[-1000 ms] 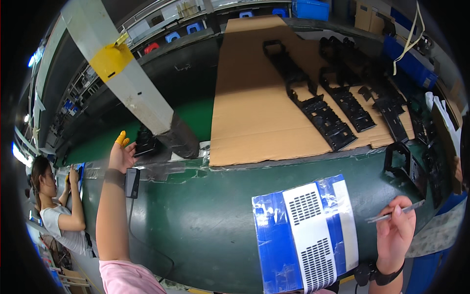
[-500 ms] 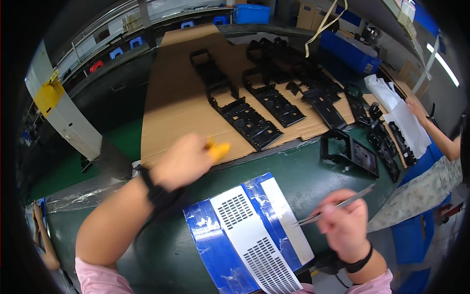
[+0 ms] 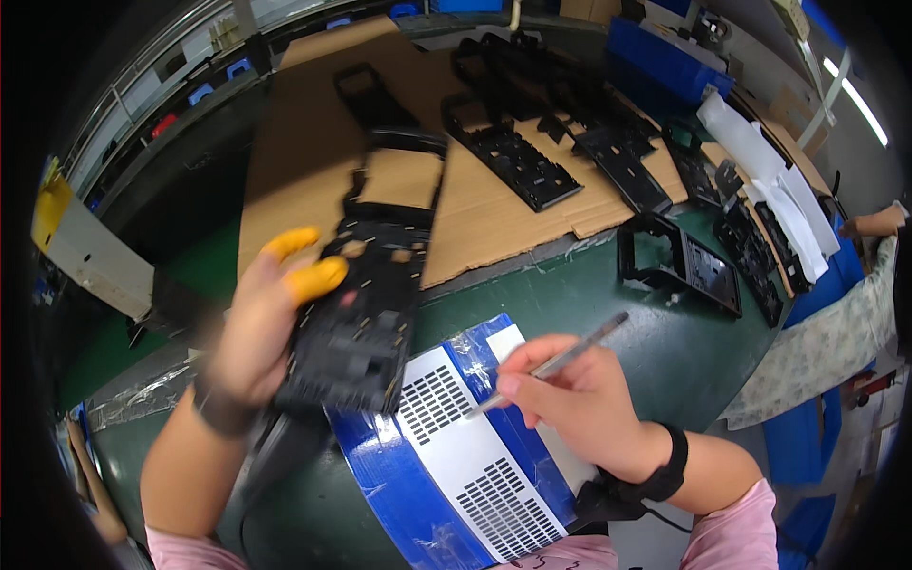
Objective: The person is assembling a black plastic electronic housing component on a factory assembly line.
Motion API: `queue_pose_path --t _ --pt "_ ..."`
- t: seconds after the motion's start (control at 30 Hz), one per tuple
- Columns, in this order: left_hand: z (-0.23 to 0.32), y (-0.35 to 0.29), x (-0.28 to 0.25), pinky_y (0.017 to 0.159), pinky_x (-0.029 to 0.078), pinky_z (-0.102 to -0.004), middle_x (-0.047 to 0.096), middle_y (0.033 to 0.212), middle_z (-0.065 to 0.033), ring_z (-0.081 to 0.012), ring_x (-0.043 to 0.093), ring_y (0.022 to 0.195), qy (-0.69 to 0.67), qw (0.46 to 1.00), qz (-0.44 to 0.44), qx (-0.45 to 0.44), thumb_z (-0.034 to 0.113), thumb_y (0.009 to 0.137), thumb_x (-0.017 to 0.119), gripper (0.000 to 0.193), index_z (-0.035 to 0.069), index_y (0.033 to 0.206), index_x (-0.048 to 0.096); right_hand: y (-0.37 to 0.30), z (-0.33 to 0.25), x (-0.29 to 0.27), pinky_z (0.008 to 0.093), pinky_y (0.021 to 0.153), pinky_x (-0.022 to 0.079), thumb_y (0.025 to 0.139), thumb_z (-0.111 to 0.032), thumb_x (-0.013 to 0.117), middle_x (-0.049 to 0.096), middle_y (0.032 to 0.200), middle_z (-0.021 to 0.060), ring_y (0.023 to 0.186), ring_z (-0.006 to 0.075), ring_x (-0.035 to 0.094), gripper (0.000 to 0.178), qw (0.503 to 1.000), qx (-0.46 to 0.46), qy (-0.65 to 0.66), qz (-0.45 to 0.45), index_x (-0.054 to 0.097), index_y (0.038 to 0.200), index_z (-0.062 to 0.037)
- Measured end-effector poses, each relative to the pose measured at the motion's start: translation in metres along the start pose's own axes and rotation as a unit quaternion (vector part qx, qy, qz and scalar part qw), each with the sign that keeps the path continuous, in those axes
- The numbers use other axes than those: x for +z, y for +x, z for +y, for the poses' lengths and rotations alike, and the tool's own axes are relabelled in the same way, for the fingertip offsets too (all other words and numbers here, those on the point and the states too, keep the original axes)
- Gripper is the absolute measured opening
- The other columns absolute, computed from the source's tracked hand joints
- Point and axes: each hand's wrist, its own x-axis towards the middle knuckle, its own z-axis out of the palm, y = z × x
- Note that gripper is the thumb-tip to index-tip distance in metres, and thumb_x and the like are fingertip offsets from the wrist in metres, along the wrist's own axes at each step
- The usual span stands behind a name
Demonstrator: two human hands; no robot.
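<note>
My left hand (image 3: 261, 328), with yellow caps on two fingertips, grips a long black plastic frame part (image 3: 370, 275) and holds it lifted over the green bench. My right hand (image 3: 579, 399) is closed around a thin grey pen-like tool (image 3: 560, 359), its tip over a white perforated panel with blue film edges (image 3: 456, 446) that lies in front of me.
A cardboard sheet (image 3: 304, 161) on the green bench (image 3: 589, 285) carries several more black frame parts (image 3: 518, 161). A black box-shaped bezel (image 3: 679, 266) stands to the right. Another person's arm (image 3: 874, 223) reaches in at the far right, by white sheets (image 3: 774, 180).
My left hand has taken a black frame part off the cardboard and brought it toward me. My right hand has moved left, with the tool over the white panel.
</note>
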Motion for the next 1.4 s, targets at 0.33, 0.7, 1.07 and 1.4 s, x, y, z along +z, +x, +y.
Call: queue_pose_path --t 0.33,0.7,1.07,1.4 --pt "-0.029 -0.076 -0.015 0.064 0.054 -0.0312 0.058 0.097 -0.0111 -0.0189 0.061 0.078 -0.040 0.996 0.080 0.009 0.032 0.089 0.041 0.038 0.003 0.113 0.044 0.020 0.015 -0.007 0.0165 0.045 0.038 0.078 0.000 0.056 0.058 0.068 0.0046 0.053 0.0044 0.050 0.008 1.000 0.006 0.009 0.002 0.057 0.085 0.0011" --pt "-0.045 -0.076 -0.006 0.082 0.047 -0.0342 0.048 0.111 -0.0072 -0.0153 0.051 0.095 -0.105 0.993 0.014 0.057 0.018 0.089 0.040 0.044 0.008 0.129 0.024 0.019 0.019 -0.011 0.0165 0.044 0.038 0.076 0.003 0.055 0.058 0.068 0.0059 0.052 0.0058 0.050 0.013 1.000 -0.010 -0.007 -0.005 0.056 0.089 0.0029" --pt "-0.054 -0.096 0.019 0.090 0.038 -0.0406 0.041 0.120 -0.0079 -0.0189 0.043 0.106 -0.295 0.946 -0.070 -0.116 0.008 0.087 0.044 0.047 0.017 0.129 0.024 -0.026 -0.006 0.039 0.0144 0.052 0.038 0.078 0.007 0.055 0.058 0.079 0.0048 0.066 0.0023 0.051 0.019 0.992 -0.121 0.021 -0.037 0.053 0.097 0.0056" --pt "-0.051 -0.103 0.012 0.090 0.037 -0.0380 0.039 0.122 -0.0073 -0.0187 0.044 0.105 -0.331 0.935 -0.087 -0.092 0.005 0.087 0.042 0.049 0.016 0.130 0.021 -0.024 0.004 0.048 0.0141 0.049 0.033 0.079 0.004 0.056 0.056 0.074 0.0024 0.059 0.0005 0.046 0.018 0.992 -0.109 0.016 -0.059 0.054 0.097 0.0053"
